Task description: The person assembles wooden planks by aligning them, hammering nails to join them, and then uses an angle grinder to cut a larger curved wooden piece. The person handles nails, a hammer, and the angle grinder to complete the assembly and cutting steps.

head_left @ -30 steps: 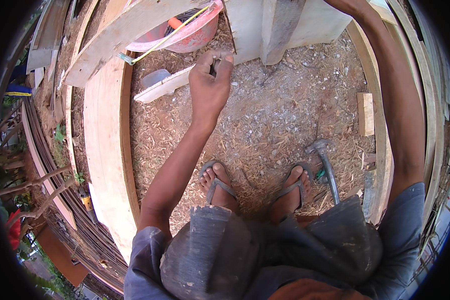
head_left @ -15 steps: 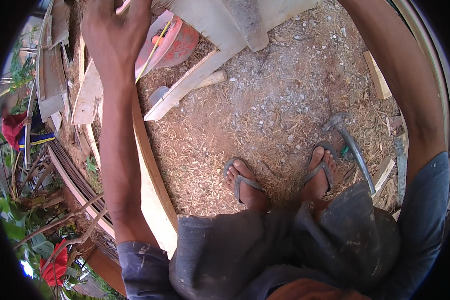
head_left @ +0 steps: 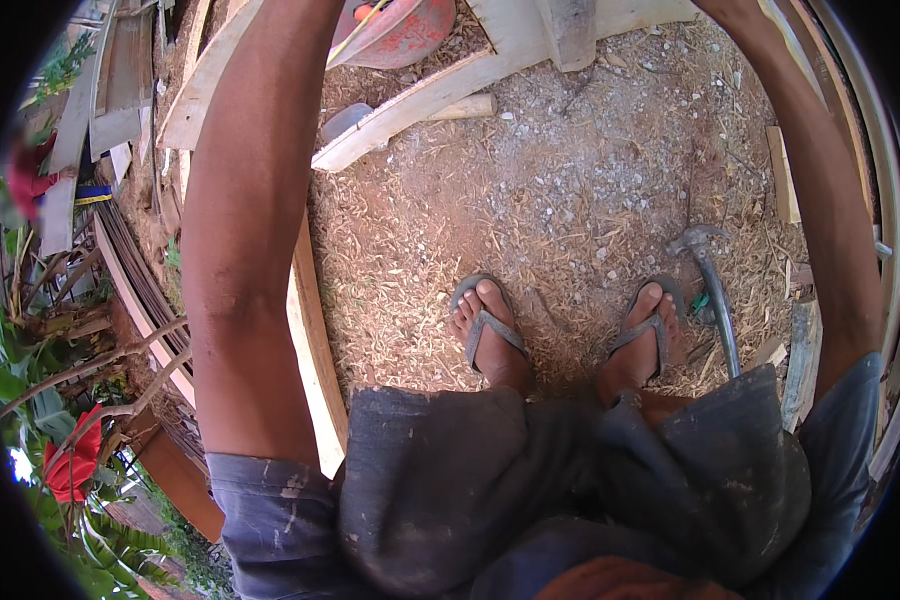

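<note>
Both my forearms stretch toward the far edge, and my two hands lie beyond the picture, so their fingers are hidden. My left arm passes over a long pale plank [head_left: 315,375] on edge. Nearest to where that arm leaves the view is a red, scuffed basin [head_left: 400,40] with a thin yellow strip [head_left: 355,35] across it, perhaps a measuring tape. My right arm reaches along the right side, above stacked boards [head_left: 870,110]. A claw hammer [head_left: 712,290] rests by my right foot, its handle partly hidden by my shorts.
A pale board [head_left: 410,110] slants in front of the basin. Another grey board [head_left: 565,35] lies at the far side. A wood block [head_left: 785,175] is at the right. Wood shavings [head_left: 400,270] cover the ground. A person in red [head_left: 25,175] is at the far left, near branches [head_left: 90,370].
My left hand, visible at the top before, has passed out beyond the far edge as the arm stretched forward. The ground, basin and boards have shifted upward and rightward in view.
</note>
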A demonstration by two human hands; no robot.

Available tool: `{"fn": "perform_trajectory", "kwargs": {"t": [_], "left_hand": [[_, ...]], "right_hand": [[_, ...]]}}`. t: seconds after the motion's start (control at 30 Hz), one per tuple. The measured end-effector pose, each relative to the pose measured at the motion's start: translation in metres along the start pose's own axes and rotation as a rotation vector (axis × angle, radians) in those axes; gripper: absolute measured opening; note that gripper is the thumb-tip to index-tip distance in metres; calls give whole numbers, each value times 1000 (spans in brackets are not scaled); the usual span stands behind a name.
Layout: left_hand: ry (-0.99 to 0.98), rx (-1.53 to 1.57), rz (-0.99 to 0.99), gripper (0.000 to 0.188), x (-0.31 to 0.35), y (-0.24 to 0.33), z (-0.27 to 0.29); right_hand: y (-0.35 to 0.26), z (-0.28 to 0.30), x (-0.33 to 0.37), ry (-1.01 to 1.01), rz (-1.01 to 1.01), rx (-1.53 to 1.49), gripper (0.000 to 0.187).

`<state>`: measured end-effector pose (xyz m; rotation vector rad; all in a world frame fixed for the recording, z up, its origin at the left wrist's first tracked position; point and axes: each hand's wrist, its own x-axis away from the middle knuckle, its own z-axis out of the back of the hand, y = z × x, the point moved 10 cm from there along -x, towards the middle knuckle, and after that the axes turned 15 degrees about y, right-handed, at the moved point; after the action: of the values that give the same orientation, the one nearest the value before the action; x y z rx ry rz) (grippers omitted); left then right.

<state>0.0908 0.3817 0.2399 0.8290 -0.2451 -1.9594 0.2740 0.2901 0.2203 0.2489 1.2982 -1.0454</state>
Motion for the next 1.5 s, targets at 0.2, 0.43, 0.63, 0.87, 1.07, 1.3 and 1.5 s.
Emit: {"fn": "perform_trajectory", "kwargs": {"t": [0.2, 0.43, 0.63, 0.87, 1.07, 1.3, 1.5], "left_hand": [[4, -89, 127, 72, -1, -24, 18], [-16, -37, 178, 58, -9, -24, 8], [-22, -28, 192, 53, -6, -23, 15], [-5, -83, 172, 58, 3, -13, 22], [8, -74, 144, 69, 1, -12, 10], [-7, -136, 144, 77, 5, -6, 20], [133, -45, 53, 75, 3, -7, 25]], "right_hand": [[27, 85, 240, -770, -601, 311, 43], [-24, 229, 367, -768, -769, 623, 44], [-20, 210, 376, -784, -641, 531, 37], [2, 109, 255, -590, -1363, -73, 48], [14, 40, 160, -186, -1229, -356, 57], [3, 23, 150, -188, -1224, -390, 54], [8, 23, 142, -224, -1130, -374, 64]]}}
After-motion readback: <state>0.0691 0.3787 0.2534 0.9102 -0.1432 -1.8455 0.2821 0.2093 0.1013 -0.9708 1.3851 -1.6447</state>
